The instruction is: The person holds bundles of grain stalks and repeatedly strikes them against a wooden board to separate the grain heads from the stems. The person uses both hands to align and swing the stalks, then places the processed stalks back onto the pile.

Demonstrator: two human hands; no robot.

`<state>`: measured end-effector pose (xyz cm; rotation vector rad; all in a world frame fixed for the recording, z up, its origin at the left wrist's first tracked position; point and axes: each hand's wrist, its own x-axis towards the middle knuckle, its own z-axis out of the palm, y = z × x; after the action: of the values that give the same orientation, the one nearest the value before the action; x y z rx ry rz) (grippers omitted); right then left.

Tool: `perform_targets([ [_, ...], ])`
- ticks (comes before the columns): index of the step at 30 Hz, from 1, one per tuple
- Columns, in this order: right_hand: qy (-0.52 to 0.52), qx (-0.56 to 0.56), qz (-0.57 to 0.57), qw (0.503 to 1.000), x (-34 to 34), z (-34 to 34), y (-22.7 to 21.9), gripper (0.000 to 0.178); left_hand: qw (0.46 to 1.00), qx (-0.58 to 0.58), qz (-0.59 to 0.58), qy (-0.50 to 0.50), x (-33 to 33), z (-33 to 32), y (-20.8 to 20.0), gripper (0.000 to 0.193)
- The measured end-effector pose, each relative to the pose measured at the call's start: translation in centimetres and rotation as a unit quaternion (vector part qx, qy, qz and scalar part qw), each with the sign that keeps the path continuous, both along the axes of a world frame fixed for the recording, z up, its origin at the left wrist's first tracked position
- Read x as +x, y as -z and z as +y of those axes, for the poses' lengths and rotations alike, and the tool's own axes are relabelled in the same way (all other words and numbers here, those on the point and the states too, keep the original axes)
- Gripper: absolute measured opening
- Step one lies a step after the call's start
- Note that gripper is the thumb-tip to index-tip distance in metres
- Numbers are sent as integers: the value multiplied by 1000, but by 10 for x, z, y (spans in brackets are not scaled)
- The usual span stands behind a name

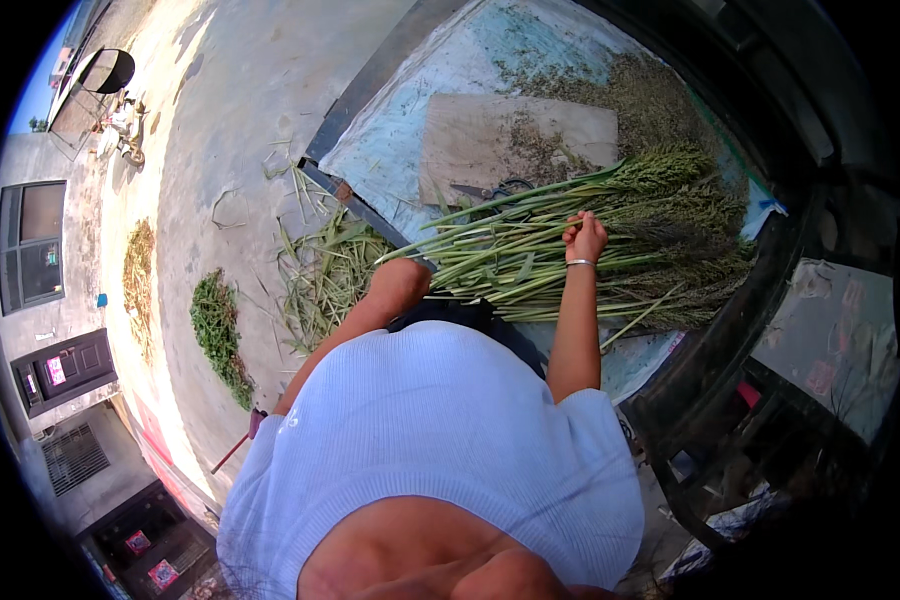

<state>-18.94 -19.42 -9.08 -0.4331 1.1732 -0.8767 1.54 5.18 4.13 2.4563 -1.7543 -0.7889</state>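
A thick bundle of long green stalks (500,257) with bushy seed heads (670,235) lies across the blue-white sheet, heads to the right and cut ends to the left. My left hand (400,284) is closed at the cut ends, its fingers turned away, so what it grips is hidden. Over the middle of the bundle, my right hand (585,238), with a bracelet at the wrist, has its fingers curled round a green stalk. Just beyond the stalks, dark-handled scissors (500,189) rest on a wooden board (460,135).
Loose seeds (650,95) are scattered over the sheet (390,150). A metal edge (350,200) borders it on the left. Stripped leaves and stalks (330,270) are heaped on the concrete ground, near a green plant pile (220,335). Dark metal framework (760,290) stands at the right.
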Motion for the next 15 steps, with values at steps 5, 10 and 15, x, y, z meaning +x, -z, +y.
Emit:
perform_targets([
  [5,4,-3,-8,1000,-8,0,9,21,995,-36,-91,10,-18,1,4,18],
  [10,-10,-36,-50,998,-17,-4,9,19,989,-45,109,-86,-4,4,15,21],
  [15,-21,-62,-85,994,-18,1,2,19,863,88,365,-339,12,5,33,24],
])
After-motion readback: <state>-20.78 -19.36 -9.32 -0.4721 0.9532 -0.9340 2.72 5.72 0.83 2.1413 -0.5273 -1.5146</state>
